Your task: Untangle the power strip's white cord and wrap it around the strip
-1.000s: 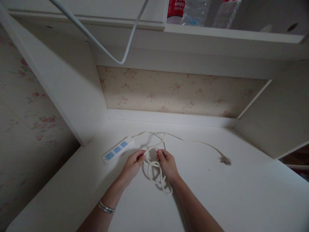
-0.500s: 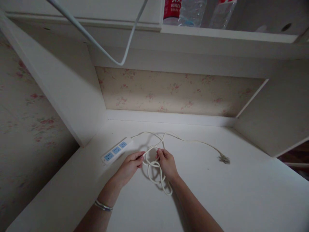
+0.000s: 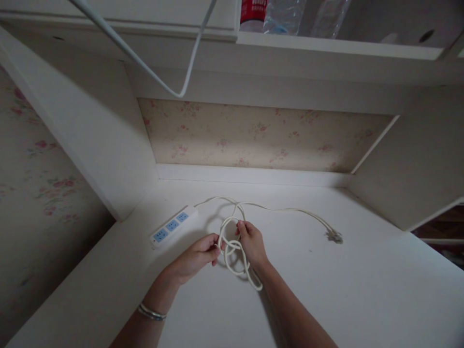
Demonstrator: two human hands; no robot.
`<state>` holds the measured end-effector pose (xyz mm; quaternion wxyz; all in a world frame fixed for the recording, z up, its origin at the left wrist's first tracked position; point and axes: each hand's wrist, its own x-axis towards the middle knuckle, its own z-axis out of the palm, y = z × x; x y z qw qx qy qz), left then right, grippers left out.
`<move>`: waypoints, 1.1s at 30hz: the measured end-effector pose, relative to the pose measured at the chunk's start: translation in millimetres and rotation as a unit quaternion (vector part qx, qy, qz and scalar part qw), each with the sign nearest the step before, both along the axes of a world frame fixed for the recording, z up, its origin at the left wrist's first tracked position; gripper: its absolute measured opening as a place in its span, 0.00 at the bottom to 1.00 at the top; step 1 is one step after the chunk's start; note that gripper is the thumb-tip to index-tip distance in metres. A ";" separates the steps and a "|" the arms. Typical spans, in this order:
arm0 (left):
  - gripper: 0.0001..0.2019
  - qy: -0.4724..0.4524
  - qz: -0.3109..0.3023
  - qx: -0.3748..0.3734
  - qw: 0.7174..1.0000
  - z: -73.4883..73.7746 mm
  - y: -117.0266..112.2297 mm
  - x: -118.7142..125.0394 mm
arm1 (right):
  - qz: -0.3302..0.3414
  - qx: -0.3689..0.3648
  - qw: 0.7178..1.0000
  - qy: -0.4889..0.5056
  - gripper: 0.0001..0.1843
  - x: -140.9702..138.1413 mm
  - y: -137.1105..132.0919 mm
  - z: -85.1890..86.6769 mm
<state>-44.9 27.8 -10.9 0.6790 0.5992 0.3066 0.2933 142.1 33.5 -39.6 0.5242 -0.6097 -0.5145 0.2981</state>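
Observation:
A white power strip (image 3: pixel 171 225) with blue sockets lies on the white desk (image 3: pixel 326 290), left of centre. Its cream cord (image 3: pixel 232 251) runs from the strip into a tangle of loops in front of me and then out right to the plug (image 3: pixel 334 236). My left hand (image 3: pixel 197 255) pinches a loop at the left side of the tangle. My right hand (image 3: pixel 251 243) is closed on the cord at the top of the loops. A bracelet sits on my left wrist.
The desk sits in an alcove with white side panels and flowered wallpaper (image 3: pixel 253 137) behind. A shelf above carries plastic bottles (image 3: pixel 282 14). A white cable (image 3: pixel 145 67) hangs down from the top left.
The loops have been drawn tighter and lifted slightly. My left hand has slid lower and toward me along the cord. The stretch of cord to the plug now lies straighter.

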 end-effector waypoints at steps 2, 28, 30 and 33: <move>0.07 -0.029 -0.008 -0.023 0.999 2.8 -1.0 0.2 | -0.001 0.001 1.000 0.003 0.24 -0.1 0.1 0.2; 0.23 -0.104 0.085 -0.122 0.983 8.1 -3.3 2.5 | 0.017 -0.004 0.996 0.087 0.24 -3.4 4.7 -8.4; 0.22 -0.093 0.105 -0.133 0.981 8.8 -2.2 2.6 | 0.025 -0.005 0.996 0.088 0.23 -4.8 4.2 -8.6; 0.16 -0.076 0.090 -0.104 0.988 10.2 -2.2 1.4 | 0.011 -0.004 0.996 0.089 0.23 -2.9 4.9 -8.5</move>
